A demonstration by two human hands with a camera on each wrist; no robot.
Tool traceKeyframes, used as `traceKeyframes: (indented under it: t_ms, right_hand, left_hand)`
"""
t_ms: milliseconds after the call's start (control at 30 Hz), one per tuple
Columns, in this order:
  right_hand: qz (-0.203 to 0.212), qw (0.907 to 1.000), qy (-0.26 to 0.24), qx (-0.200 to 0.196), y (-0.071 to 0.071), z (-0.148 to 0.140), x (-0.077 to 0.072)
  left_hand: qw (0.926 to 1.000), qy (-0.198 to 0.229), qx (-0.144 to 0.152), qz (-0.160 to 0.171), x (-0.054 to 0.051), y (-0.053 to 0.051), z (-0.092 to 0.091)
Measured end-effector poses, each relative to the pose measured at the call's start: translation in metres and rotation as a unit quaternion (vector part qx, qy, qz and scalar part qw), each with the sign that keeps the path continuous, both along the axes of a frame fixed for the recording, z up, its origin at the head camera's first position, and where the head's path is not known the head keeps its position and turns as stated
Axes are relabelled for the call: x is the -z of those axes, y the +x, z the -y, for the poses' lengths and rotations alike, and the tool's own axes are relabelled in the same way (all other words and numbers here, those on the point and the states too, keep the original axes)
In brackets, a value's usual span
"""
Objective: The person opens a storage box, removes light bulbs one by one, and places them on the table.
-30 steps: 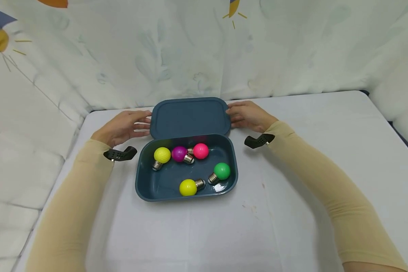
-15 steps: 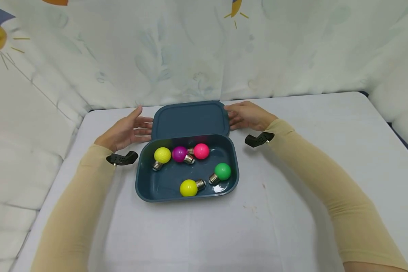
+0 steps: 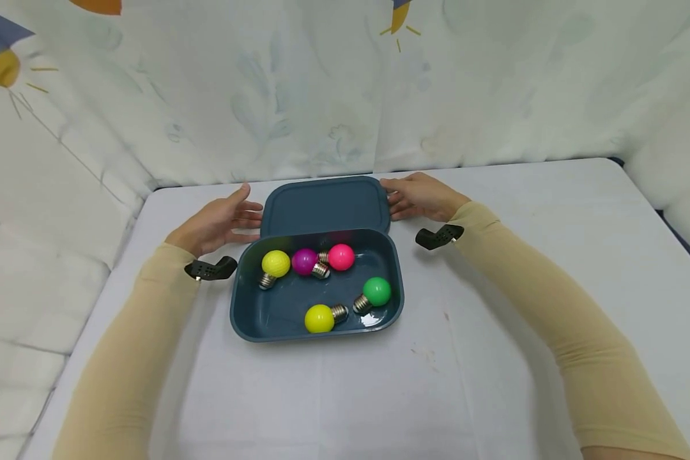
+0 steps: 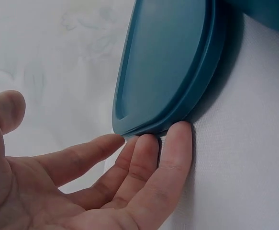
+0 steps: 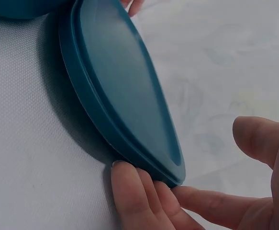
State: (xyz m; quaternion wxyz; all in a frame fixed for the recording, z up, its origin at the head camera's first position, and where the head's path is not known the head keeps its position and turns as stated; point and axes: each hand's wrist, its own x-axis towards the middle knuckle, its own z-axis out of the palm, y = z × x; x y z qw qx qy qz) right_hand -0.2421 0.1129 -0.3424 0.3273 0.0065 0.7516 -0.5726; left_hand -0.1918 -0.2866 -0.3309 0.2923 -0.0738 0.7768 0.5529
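A dark blue-teal lid [image 3: 326, 206] lies just behind a matching open box [image 3: 284, 327]. My left hand [image 3: 217, 220] touches the lid's left end with its fingertips, the thumb raised clear, as the left wrist view shows. At the opposite end, my right hand [image 3: 421, 197] has its fingertips against the lid's edge; its thumb stands apart in the right wrist view. Inside the box are several coloured bulbs with metal screw bases: a yellow bulb [image 3: 276, 263], a purple bulb [image 3: 305, 262], a pink bulb [image 3: 342, 257], a green bulb [image 3: 376, 291] and another yellow bulb [image 3: 319, 318].
White cloth covers the table [image 3: 523, 211], whose back edge runs close behind the lid. A pale patterned curtain [image 3: 333, 83] hangs behind it, with more white fabric at the left and right sides. Each wrist carries a small black camera mount [image 3: 211, 268].
The lid has slid a little towards the box and slightly right. My left thumb has lifted, and the left hand has shifted slightly right. The bulbs stay where they were.
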Motion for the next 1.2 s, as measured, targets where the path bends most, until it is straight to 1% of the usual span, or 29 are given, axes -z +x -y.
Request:
traceKeyframes:
  t_ms: [200,467,667,800,933,1067,1200]
  right_hand:
    - [-0.014,0.9999,0.008,0.001,-0.001,0.0,0.003]
    - [-0.034,0.9994,0.004,0.006,-0.003,0.002,0.01]
    - [-0.044,0.999,0.005,0.004,-0.003,0.002,0.012]
    - [-0.051,0.9986,0.011,0.0,-0.002,0.002,0.01]
    - [-0.066,0.9975,0.026,-0.002,0.0,-0.001,0.007]
    - [-0.102,0.9939,0.042,-0.003,0.005,-0.002,0.003]
    - [-0.132,0.9908,0.032,-0.001,0.011,-0.002,-0.002]
  left_hand:
    - [1.0,-0.008,-0.004,-0.001,0.0,0.001,-0.003]
    - [0.9999,0.011,-0.012,0.001,0.002,0.003,-0.003]
    - [1.0,-0.002,-0.001,-0.008,0.003,0.005,-0.002]
    - [0.9994,-0.022,0.016,-0.022,0.003,0.008,-0.002]
    - [0.998,-0.047,0.022,-0.035,0.002,0.012,-0.001]
    - [0.9964,-0.062,0.017,-0.055,0.001,0.019,-0.002]
    - [0.9922,-0.083,0.025,-0.09,-0.002,0.029,-0.003]
